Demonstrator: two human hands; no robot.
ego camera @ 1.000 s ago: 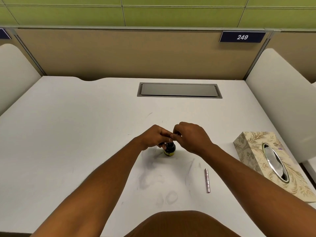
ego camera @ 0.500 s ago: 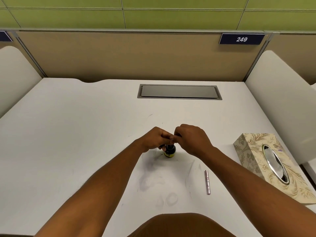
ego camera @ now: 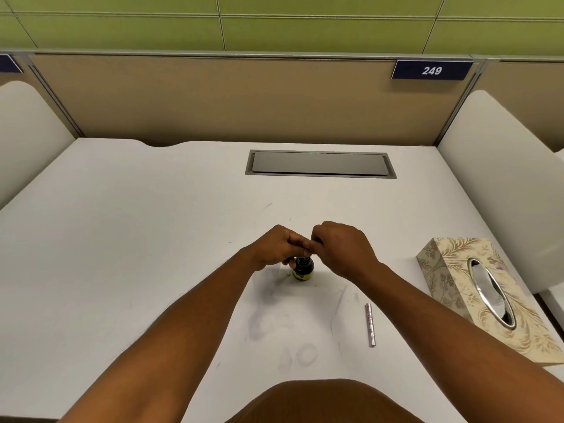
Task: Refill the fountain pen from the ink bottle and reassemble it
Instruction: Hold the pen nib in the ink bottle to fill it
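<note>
A small dark ink bottle (ego camera: pixel 303 269) with a yellow label stands upright on the white desk (ego camera: pixel 152 239). My left hand (ego camera: pixel 274 246) is closed beside it, lower fingers curled against the bottle's left side. My right hand (ego camera: pixel 341 248) hovers just right of and above the bottle. Its fingertips pinch a small dark pen part over the bottle mouth, touching the left hand's fingertips. That part is mostly hidden by the fingers. The silver-pink pen barrel (ego camera: pixel 370 325) lies loose on the desk, nearer me and to the right.
A floral tissue box (ego camera: pixel 451 270) sits at the right edge of the desk. A grey cable hatch (ego camera: pixel 320 163) is set into the desk farther back. Beige partitions and white side panels close in the desk. Faint ink smudges mark the surface in front of the bottle.
Both hands stay pinched together over the bottle with almost no movement. The view has shifted slightly.
</note>
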